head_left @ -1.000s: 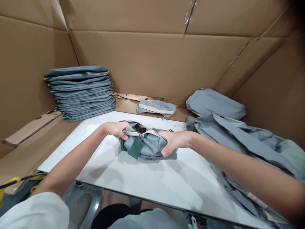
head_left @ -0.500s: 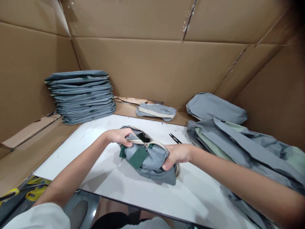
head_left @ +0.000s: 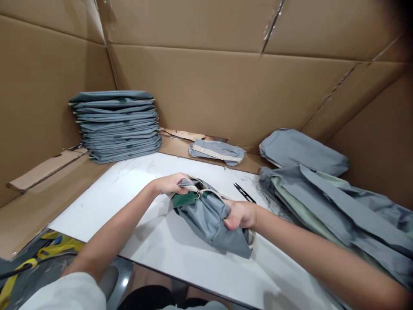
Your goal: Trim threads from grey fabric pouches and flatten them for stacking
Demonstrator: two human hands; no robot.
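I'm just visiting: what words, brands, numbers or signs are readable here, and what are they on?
None can be read.
Black thread snips: any marking is too small to read.
Green tab on the held zippered pouch: no lettering visible.
Cardboard wall behind: no print visible.

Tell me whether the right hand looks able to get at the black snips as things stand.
Probably yes: the black snips lie on the white tabletop just beyond the right hand, with nothing seen on top. Its grip is on the grey pouch, though, so it would likely need freeing first.
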